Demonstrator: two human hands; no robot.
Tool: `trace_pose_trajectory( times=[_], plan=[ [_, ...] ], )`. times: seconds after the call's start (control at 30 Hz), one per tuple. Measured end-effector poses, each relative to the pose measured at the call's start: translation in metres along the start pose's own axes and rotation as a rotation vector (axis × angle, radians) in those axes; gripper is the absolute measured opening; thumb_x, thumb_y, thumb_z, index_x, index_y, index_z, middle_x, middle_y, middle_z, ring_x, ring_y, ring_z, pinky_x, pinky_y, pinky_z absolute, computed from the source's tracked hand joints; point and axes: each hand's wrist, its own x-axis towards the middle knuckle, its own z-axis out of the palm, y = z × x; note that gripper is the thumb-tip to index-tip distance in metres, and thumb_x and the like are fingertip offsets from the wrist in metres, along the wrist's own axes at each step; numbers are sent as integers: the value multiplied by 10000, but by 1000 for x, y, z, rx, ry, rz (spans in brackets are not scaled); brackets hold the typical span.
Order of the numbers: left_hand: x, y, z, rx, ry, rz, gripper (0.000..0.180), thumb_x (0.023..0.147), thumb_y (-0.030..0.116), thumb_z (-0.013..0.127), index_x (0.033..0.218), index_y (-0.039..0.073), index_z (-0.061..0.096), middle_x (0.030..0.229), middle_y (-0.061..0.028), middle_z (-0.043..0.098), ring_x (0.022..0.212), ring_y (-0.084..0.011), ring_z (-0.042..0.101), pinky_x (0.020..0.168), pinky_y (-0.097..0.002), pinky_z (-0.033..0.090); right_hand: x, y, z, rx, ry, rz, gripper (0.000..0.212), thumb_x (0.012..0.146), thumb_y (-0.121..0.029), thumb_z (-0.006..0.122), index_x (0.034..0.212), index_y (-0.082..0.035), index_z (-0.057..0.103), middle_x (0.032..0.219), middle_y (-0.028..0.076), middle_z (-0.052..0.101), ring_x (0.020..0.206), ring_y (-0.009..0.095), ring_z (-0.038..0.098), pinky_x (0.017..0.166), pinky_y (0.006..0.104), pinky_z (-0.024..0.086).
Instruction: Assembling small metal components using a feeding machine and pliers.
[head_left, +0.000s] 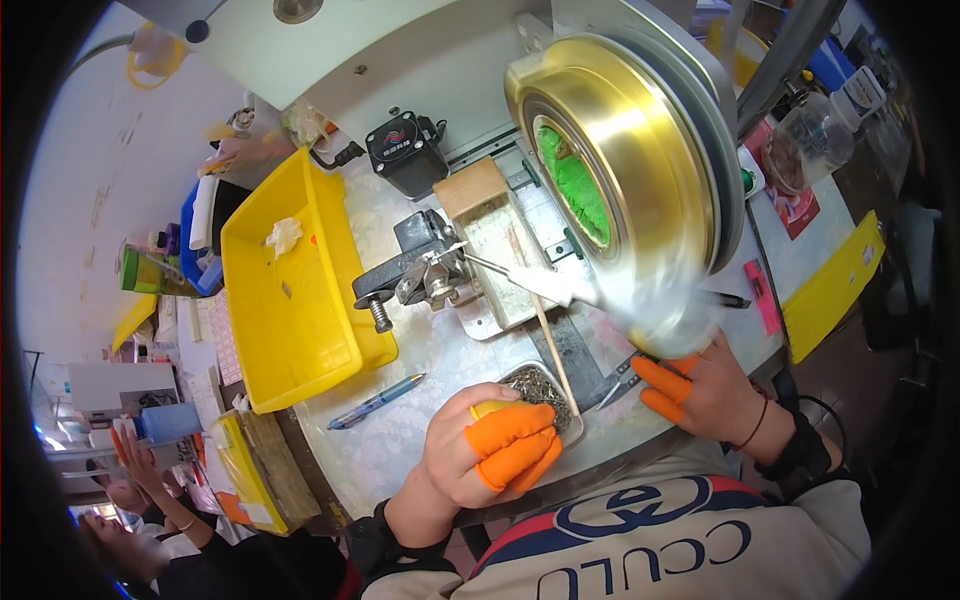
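Observation:
My left hand [490, 445], with orange finger cots, is closed over the edge of a small tray of tiny metal pieces [540, 385]. What its fingers hold is hidden. My right hand [715, 390] also wears orange cots and has its fingers bent at the lower rim of a large gold wheel [640, 140]. A whitish smear [655, 310] hides what they grip. Beside those fingers lies a dark, pointed metal tool [615, 384]. A thin wooden stick [552, 355] leans into the tray. Left of the wheel stands a small metal clamp fixture [437, 280].
A yellow bin [290, 345] is to the left, with a blue pen [376, 401] near its front corner. Behind the fixture sit a black motor [407, 155] and a metal trough [500, 240]. A pink marker [762, 298] lies at right. Another person [150, 540] works at lower left.

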Motion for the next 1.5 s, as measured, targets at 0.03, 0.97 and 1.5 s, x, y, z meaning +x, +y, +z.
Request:
trace_pose_trajectory(
  times=[0.03, 0.97, 1.5],
  plan=[
    [0, 0, 0, 0, 3, 0, 246, 560, 21, 720, 757, 93, 594, 793, -64, 603, 676, -227, 574, 660, -333, 496, 0, 2, 2, -30, -16, -32, 298, 685, -146, 632, 968, -60, 597, 1017, 63, 553, 952, 229, 508, 856, 393, 345],
    [48, -64, -89, -856, 827, -423, 177, 862, 109, 476, 946, -15, 570, 953, -78, 577, 776, -153, 536, 707, -273, 435, -8, 6, 10, 137, 49, 29, 133, 698, -61, 593, 830, -70, 609, 848, 44, 572, 797, 229, 529, 716, 344, 400],
    [0, -20, -66, -37, 354, -818, 174, 803, -45, 481, 960, 19, 523, 1062, -97, 477, 859, -137, 492, 755, -232, 397, 0, -10, 0, 405, -181, -202, 217, 720, -98, 583, 935, -68, 577, 927, 59, 570, 774, 189, 531, 667, 287, 409]
  ],
)
